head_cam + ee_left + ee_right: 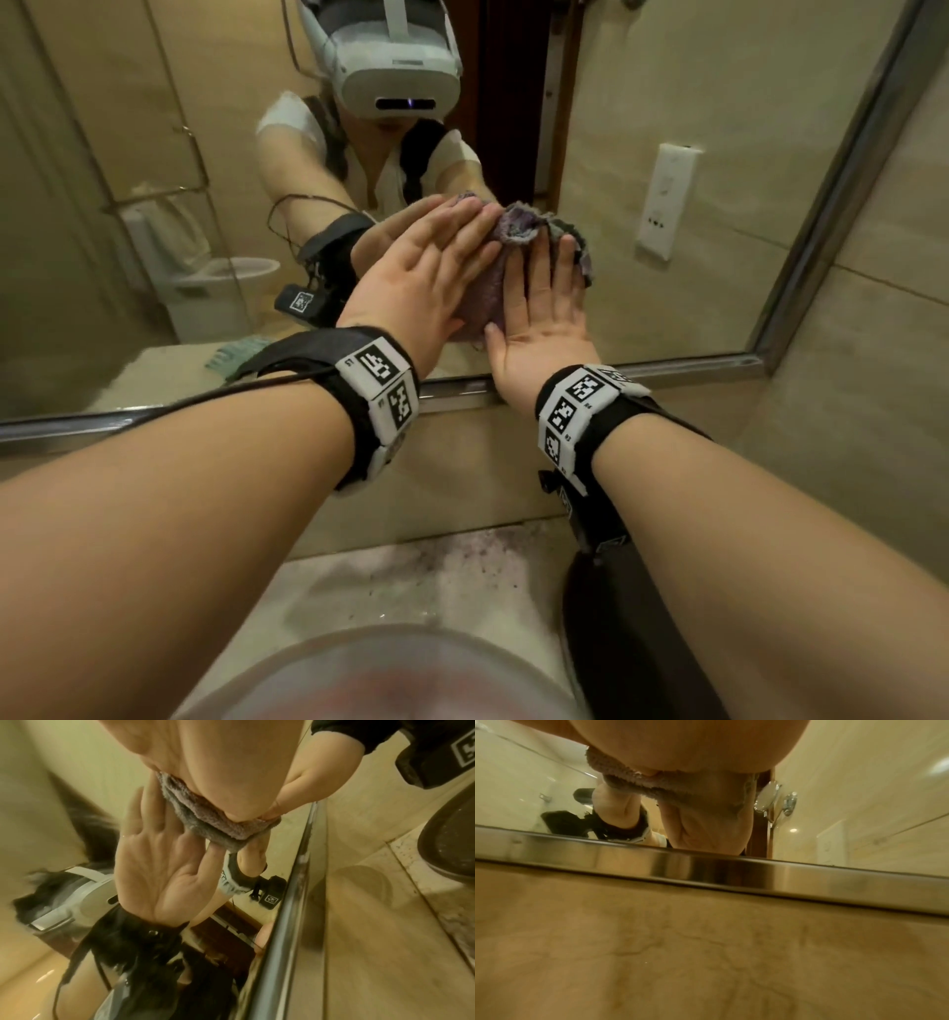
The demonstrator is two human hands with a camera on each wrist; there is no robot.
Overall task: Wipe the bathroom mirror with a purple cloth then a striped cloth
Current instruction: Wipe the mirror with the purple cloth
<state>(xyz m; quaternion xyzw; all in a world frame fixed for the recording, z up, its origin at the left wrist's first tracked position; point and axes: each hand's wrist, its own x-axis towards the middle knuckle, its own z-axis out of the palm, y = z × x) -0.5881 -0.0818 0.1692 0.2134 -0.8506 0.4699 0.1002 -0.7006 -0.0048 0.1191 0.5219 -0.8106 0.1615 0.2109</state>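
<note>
— So where is your purple cloth [490, 277]?
— Flat against the mirror [693, 288], near its lower edge. Your left hand [426, 277] and right hand [539, 318] press it, fingers straight, side by side.

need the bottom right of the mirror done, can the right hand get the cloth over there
Probably yes. The right hand already presses the cloth flat on the mirror, and the glass between it and the corner frame looks bare.
</note>
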